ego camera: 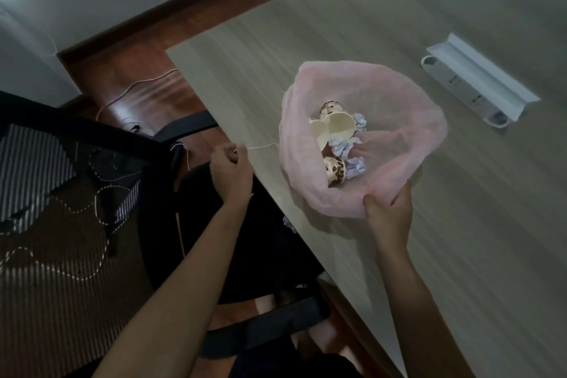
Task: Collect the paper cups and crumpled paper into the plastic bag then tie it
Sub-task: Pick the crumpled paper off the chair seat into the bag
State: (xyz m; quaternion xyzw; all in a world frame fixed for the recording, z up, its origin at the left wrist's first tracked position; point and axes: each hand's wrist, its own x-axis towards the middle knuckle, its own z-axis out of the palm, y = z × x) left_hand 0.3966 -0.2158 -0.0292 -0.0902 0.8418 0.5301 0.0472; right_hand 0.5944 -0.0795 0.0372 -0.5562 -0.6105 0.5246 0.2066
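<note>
My right hand (389, 209) pinches the near rim of the thin, translucent pink plastic bag (408, 120), thumb on the outside and fingers curled into the film, holding its mouth wide. The bag sits on the pale wood-grain table (399, 24), close to the table's left edge.

Inside the bag lie the paper cups and the crumpled paper. A cream paper cup (339, 129) lies tipped on its side with its open mouth showing, touching a second cream cup rim (317, 132) beside it. A brown-spotted paper cup (330, 108) rests just behind them, and another brown-spotted cup (335, 170) lies nearer to me against the bag's left wall. Balls of crumpled white paper (356, 166) are tucked between and beside the cups.

My left hand (231, 173) hovers off the table's left edge, fingers clenched around a thin pale string (264, 146) that runs from my fist to the left side of the bag.

Farther along the table, well apart from the bag, lies a white power strip (475, 92). Under my left arm stands a black mesh office chair (76, 193) on a dark reddish wooden floor (132, 70), where a thin white cable (138, 84) trails.
</note>
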